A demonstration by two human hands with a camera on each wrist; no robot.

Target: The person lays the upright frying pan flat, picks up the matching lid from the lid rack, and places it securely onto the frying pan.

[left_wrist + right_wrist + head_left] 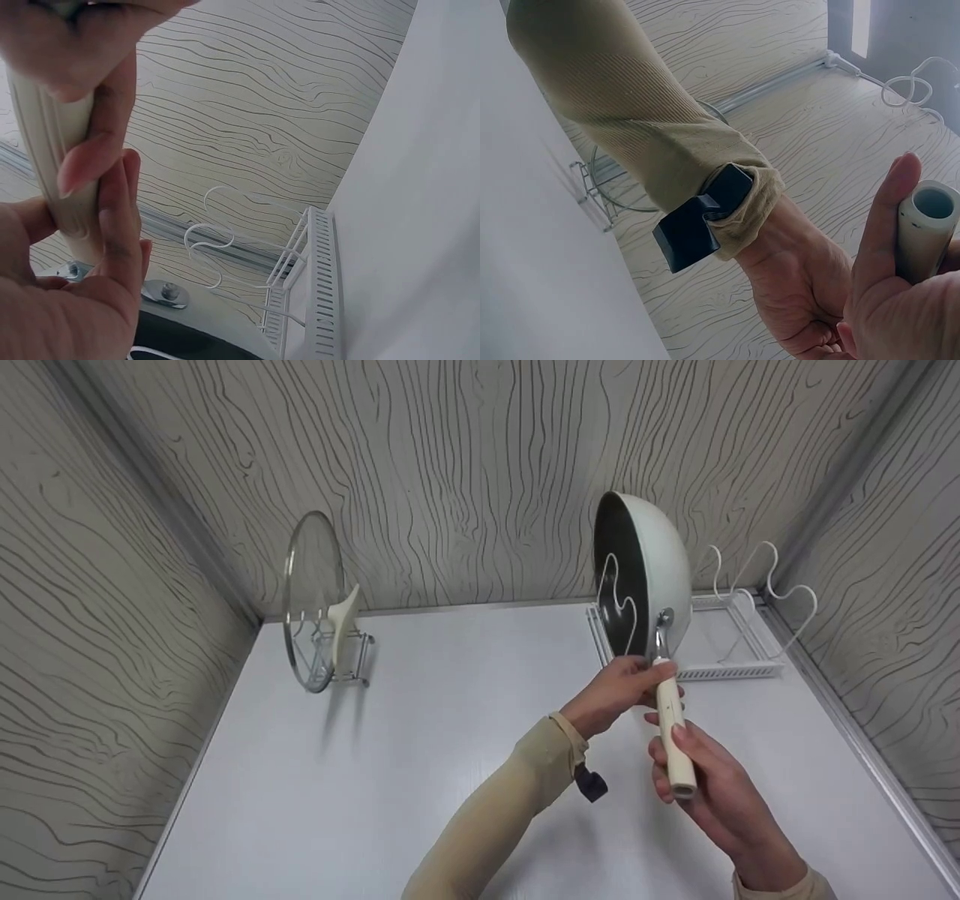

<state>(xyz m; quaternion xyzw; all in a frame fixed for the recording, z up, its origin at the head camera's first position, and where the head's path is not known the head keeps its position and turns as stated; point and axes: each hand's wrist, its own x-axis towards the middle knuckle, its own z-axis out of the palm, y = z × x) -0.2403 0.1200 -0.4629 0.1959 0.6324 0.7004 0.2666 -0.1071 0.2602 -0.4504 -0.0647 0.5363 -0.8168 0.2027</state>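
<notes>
A frying pan (664, 555), white outside and dark inside, stands on edge at the white wire rack (731, 671), its handle (677, 735) pointing toward me. Near the pan's metal joint, my left hand (619, 686) holds the upper end of the cream handle, thumb across it. Lower down, my right hand (716, 780) grips the same handle with the thumb along its side. In the left wrist view, fingers of both hands surround the handle (56, 135). The handle's hollow end (932, 206) shows in the right wrist view. One wire divider shows before the pan's dark inside.
At the left, a glass lid (313, 600) with a cream knob (343, 622) stands upright in a small metal rack (364, 656). Wood-patterned walls (450, 472) enclose the white table (360, 795) at the back and sides. A dark strap piece (591, 784) hangs at my left cuff.
</notes>
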